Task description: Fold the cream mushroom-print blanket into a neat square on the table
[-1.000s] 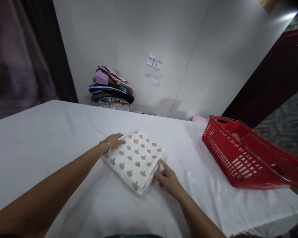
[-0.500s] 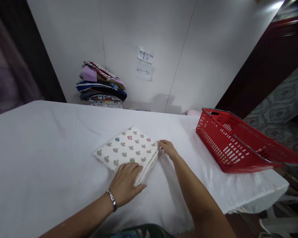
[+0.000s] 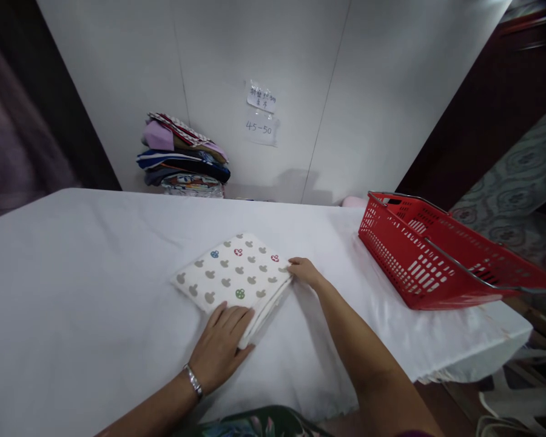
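Observation:
A folded white cloth [image 3: 230, 270] with a mushroom print, mostly grey with some red, blue and green, lies flat in front of me. My left hand [image 3: 221, 340], with a silver bracelet at the wrist, rests on its near edge. The fingers lie flat over the top and the thumb is spread apart beside the near corner. At the cloth's right corner, my right hand [image 3: 304, 271] pinches the folded layers between thumb and fingers. Part of that grip is hidden behind the hand. The folded layers show along the edge between my hands.
A white-covered table [image 3: 91, 291] bears the cloth. To the right stands a red perforated basket [image 3: 404, 255] with metal handles, near the table's end. Against the back wall is a stack of folded fabrics [image 3: 184, 158], and paper notes [image 3: 261, 115] are taped above.
My left hand has slid slightly left and toward me along the cloth's near edge. The cloth's right edge looks flatter and straighter. My right hand stays at the right corner.

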`<action>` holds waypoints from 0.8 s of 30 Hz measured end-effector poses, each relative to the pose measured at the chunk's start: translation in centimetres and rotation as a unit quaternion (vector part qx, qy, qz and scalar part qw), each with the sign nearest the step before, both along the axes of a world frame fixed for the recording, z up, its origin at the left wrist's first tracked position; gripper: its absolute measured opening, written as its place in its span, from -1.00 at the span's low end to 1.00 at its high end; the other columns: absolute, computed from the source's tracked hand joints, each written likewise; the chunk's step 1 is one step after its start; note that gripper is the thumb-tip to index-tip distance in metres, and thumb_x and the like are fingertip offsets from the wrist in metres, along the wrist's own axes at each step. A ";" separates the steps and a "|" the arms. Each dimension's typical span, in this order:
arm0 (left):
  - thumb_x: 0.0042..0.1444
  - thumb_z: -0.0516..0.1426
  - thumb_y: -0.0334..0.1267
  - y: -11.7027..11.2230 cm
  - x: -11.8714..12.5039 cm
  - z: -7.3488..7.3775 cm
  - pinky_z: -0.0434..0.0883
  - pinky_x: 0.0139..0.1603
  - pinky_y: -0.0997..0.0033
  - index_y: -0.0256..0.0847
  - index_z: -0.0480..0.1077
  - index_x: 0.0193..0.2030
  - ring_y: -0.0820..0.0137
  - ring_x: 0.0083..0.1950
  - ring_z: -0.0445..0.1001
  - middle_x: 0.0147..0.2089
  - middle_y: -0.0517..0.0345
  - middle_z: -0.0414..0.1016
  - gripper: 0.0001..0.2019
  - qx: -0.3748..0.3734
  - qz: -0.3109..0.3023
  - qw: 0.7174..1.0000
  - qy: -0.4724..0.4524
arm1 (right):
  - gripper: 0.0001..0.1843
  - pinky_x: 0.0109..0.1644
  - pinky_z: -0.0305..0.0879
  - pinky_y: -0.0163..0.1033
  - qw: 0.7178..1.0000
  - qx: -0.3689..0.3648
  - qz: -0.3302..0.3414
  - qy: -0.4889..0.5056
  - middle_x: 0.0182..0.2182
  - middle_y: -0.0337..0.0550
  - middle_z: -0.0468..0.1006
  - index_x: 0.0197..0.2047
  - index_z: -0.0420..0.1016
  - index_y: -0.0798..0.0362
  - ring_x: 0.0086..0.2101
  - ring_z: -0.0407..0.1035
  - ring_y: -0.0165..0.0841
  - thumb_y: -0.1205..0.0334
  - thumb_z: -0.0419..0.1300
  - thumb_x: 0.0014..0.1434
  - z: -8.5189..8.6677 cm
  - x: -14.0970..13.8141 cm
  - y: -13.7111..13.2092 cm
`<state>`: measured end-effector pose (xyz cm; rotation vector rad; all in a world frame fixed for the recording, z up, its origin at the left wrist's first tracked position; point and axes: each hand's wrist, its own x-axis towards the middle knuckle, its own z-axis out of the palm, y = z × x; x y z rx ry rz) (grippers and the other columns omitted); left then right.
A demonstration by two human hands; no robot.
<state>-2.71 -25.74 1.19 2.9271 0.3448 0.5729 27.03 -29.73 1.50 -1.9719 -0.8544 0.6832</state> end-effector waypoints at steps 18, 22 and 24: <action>0.12 -0.06 0.05 9.8 -7.2 4.8 0.45 -0.43 0.48 -0.03 0.40 -0.05 0.23 0.07 0.39 0.12 0.15 0.39 -0.61 -0.207 0.179 0.962 -0.018 | -0.59 -0.44 0.29 -0.32 0.998 0.054 0.000 0.017 -0.42 -0.17 0.50 -0.01 0.41 0.11 -0.47 0.36 -0.40 0.22 0.04 0.07 -0.6 -4.8 -1.1; 0.13 -0.05 0.05 7.8 -1.7 6.2 0.34 0.10 0.22 -0.09 0.40 -0.01 0.21 0.24 0.20 0.20 0.11 0.30 -0.58 -0.117 0.107 0.987 -0.025 | -0.53 -0.19 0.33 -0.25 0.997 0.073 -0.023 -0.014 -0.16 -0.15 0.49 0.04 0.38 0.01 -0.25 0.38 -0.35 0.28 0.09 0.00 -1.5 -3.4 2.3; 0.13 -0.04 0.04 6.9 0.6 5.6 0.15 0.24 0.10 -0.10 0.35 0.07 0.20 0.30 0.09 0.27 0.08 0.19 -0.56 -0.078 0.064 0.995 0.001 | -0.42 -0.07 0.29 -0.23 0.996 0.078 -0.025 -0.027 -0.04 -0.14 0.43 0.11 0.32 -0.02 -0.17 0.35 -0.34 0.32 0.13 -0.04 -2.0 -3.2 3.5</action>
